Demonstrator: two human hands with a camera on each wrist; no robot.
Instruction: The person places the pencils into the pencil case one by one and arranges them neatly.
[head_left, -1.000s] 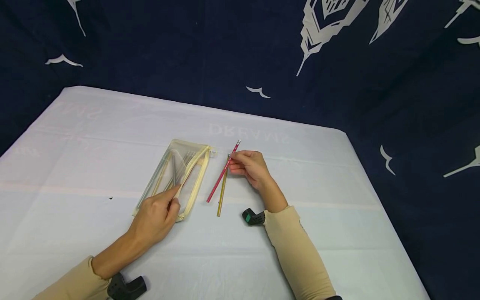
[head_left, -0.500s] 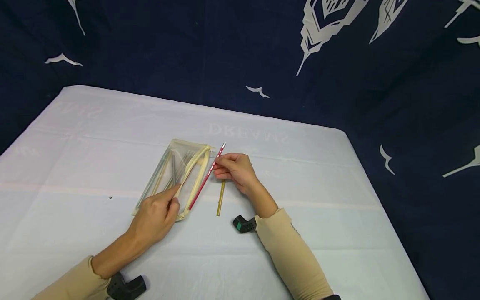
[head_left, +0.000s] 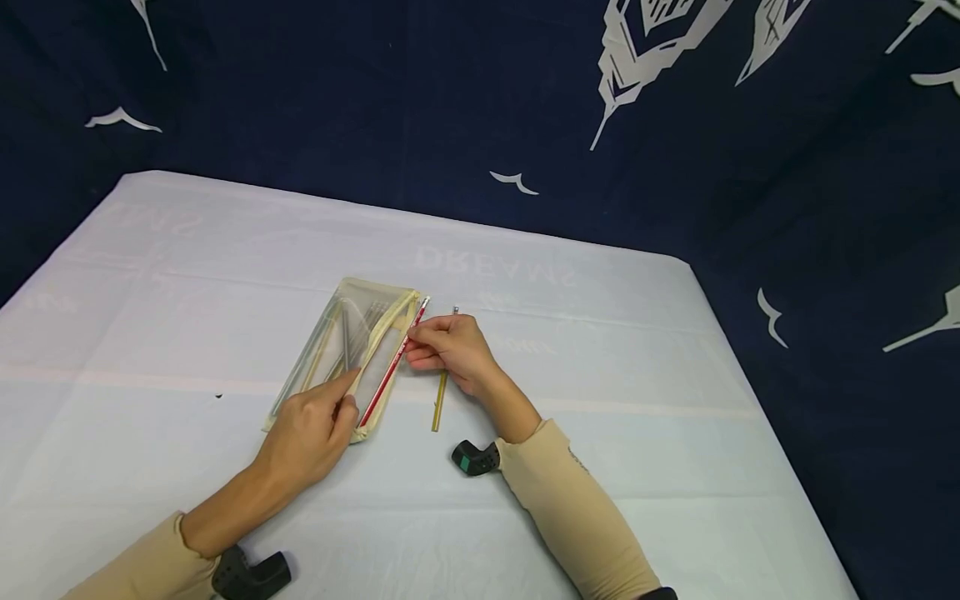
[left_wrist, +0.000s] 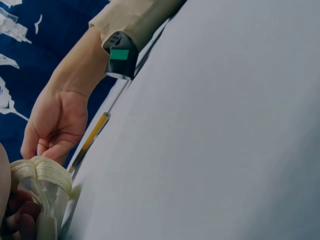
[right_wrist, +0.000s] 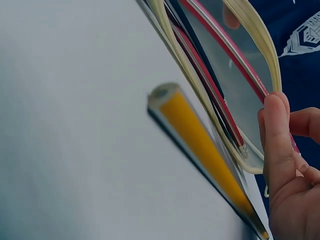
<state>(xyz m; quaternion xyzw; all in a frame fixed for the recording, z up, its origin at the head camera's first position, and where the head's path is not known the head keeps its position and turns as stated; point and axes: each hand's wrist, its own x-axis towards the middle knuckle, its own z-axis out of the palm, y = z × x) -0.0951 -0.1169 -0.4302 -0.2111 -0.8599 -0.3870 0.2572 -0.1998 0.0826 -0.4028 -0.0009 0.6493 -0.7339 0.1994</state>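
Observation:
A see-through mesh pencil case (head_left: 375, 293) with cream zip edges lies with its zip undone, several pencils showing inside. My left hand (head_left: 307, 437) holds the lifted edge of its opening, index finger stretched along the zip. Between thumb and fingertips, my right hand (head_left: 453, 350) pinches a red pencil (head_left: 385, 380) near its eraser end. The pencil slants over the opening, its lower end close to the near corner. In the right wrist view, another red pencil (right_wrist: 215, 95) lies within the case, below the held one. Partly behind my right hand lies a yellow pencil (head_left: 438, 408).
A white cloth (head_left: 637, 333) covers the table, and a dark blue patterned curtain (head_left: 337, 100) hangs behind it. A small dark speck (head_left: 218, 396) lies left of the case. Black wrist cameras (head_left: 475, 458) stick out from both sleeves.
My right hand has carried the red pencil leftward, from above the yellow pencil to over the case's opening. The left hand and the case have stayed put.

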